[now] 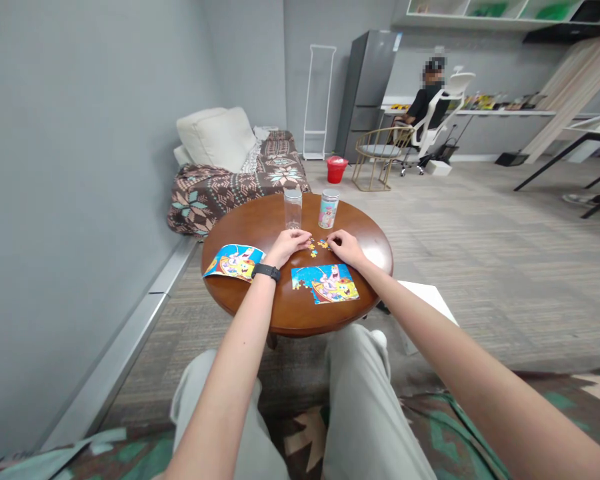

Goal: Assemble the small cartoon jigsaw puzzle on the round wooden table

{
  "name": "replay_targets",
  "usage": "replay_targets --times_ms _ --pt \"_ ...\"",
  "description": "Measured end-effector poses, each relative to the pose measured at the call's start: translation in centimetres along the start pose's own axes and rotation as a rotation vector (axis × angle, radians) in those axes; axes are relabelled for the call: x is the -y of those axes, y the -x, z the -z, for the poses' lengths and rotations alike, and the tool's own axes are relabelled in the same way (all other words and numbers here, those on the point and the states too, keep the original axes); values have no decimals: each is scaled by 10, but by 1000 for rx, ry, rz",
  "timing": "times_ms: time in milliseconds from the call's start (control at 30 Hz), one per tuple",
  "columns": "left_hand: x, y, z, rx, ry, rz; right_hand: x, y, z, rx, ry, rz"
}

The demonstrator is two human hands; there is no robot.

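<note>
On the round wooden table [250, 220], my left hand [293, 245], with a dark band at the wrist, pinches a small pale-edged puzzle piece at its fingertips. Opposite it, the fingers of my right hand [347, 248] are curled down at the loose puzzle pieces [314, 253]; what they hold is hidden. Nearer to me lies a partly assembled jigsaw puzzle [335, 283] with a blue and yellow cartoon picture, its lower left part showing a gap. A curled picture sheet [235, 260] with the same cartoon lies left of my left forearm.
A clear jar [293, 210] and a printed canister [329, 210] stand behind my hands. Beyond the table are a patterned sofa [220, 190], a red bucket [336, 171] and a gold-framed chair [380, 152]. A person [427, 100] sits farther back by the counter.
</note>
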State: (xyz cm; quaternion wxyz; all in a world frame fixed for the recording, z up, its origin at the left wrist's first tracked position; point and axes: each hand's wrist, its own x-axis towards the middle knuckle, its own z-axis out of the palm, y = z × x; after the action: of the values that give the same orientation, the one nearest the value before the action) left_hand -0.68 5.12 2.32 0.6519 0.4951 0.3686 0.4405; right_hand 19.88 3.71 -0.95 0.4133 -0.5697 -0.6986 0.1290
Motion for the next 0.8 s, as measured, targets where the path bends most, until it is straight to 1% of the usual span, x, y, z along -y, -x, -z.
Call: replay_targets --times_ms 167,500,800 --pt "0 -1 0 -80 6 30 0 1 -1 5 -6 13" --pt "2 -1 1 -43 -5 9 -4 1 -2 -6 -10 37" --pt "1 0 1 -88 31 53 -2 1 -2 0 -6 36"
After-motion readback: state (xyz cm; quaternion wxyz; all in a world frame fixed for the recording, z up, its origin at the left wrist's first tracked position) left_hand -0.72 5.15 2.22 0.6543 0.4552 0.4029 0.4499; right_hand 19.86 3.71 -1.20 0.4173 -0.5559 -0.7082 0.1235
